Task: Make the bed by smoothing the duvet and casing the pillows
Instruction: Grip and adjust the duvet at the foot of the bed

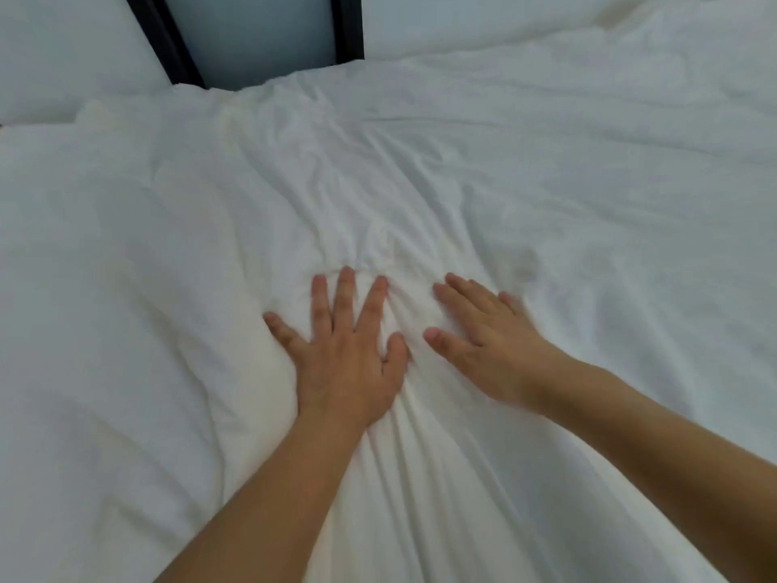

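Head view, and we're mid-smoothing. Far left, a pillow point(63, 56) lies at the top of the bed; whether it's cased we can't tell. Moving in, our left hand point(349, 363) presses flat on the duvet point(546, 229), fingers spread, its grip apart and holding nothing. A ridge of gathered wrinkles runs between the hands. Just right of it, our right hand point(487, 347) lies flat too, fingers straight, nothing clamped. Beyond, the duvet spreads across the bed, creased in places. We'd judge smoothing partly done, pillows yet to be settled.
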`<state>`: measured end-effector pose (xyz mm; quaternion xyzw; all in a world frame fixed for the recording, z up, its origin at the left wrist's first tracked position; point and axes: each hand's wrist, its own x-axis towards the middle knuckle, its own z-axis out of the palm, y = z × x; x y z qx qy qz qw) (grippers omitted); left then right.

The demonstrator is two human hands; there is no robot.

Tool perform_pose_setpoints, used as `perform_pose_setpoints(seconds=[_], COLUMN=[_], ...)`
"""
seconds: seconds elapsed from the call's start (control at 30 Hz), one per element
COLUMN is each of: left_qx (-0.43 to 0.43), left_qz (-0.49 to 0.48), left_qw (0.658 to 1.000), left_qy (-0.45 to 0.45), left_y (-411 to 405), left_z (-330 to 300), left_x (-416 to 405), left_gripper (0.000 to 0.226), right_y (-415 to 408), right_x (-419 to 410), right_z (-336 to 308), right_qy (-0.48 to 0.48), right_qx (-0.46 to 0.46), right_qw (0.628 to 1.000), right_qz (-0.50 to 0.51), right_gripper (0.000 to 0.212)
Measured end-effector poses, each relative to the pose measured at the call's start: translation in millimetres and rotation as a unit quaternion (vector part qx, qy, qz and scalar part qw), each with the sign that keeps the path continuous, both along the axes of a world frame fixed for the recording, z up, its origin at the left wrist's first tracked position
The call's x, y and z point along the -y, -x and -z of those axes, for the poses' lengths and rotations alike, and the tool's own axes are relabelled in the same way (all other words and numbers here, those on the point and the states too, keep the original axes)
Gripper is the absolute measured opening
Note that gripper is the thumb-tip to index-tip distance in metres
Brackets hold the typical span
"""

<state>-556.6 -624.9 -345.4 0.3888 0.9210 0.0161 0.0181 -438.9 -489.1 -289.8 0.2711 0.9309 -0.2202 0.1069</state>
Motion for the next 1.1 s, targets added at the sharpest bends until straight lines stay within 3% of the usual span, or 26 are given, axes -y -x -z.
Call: perform_pose_setpoints(seconds=[0.13,0.23,0.4,0.5,0.57,0.67,0.8,0.9,0.97,1.03,1.1], left_qx=[-0.017,-0.013,0.093,0.028,-0.019,-0.006,-0.002,0.002,-0.033,-0.129,-0.104], left_qz=[-0.011,-0.009,0.007,0.046,0.057,0.042,0.012,0.023,0.023,-0.042,-0.210], left_qw=[1.000,1.000,0.994,0.995,0.997,0.997,0.992,0.987,0.969,0.953,0.948], left_qy=[-0.004,0.006,0.054,0.080,0.038,-0.058,-0.122,-0.157,-0.243,-0.270,-0.216], left_y=[-1.0,-3.0,-40.3,-97.8,-113.3,-99.1,-85.2,-88.8,-98.4,-103.1,-95.2], left_z=[1.7,0.4,-45.9,-53.3,-42.8,-24.1,-12.6,-23.5,-48.2,-67.5,-67.6], left_x=[1.7,1.9,33.5,96.7,117.5,98.1,66.2,73.3,96.9,135.8,192.3], left_gripper=[0.069,0.068,0.061,0.063,0.066,0.063,0.053,0.053,0.050,0.045,0.054], right_y=[-70.1,-88.8,-83.8,-80.1,-78.5,-77.2,-70.4,-68.8,-72.2,-74.4,-82.9], right_x=[49.5,68.8,58.1,52.9,49.8,46.0,39.7,40.9,42.4,51.6,70.7], right_z=[13.1,38.2,61.9,69.5,71.9,76.3,80.0,73.4,65.3,51.1,28.0], right_qy=[-0.067,-0.131,-0.170,-0.187,-0.188,-0.206,-0.228,-0.219,-0.200,-0.163,-0.063], right_qx=[0.015,-0.034,-0.092,-0.113,-0.120,-0.122,-0.116,-0.106,-0.093,-0.074,-0.127], right_qw=[0.998,0.991,0.981,0.976,0.975,0.971,0.967,0.970,0.975,0.984,0.988], right_qz=[-0.017,0.011,0.018,0.011,0.007,0.003,-0.009,-0.009,-0.005,0.007,0.061], right_gripper=[0.081,0.071,0.062,0.060,0.059,0.059,0.062,0.057,0.055,0.052,0.044])
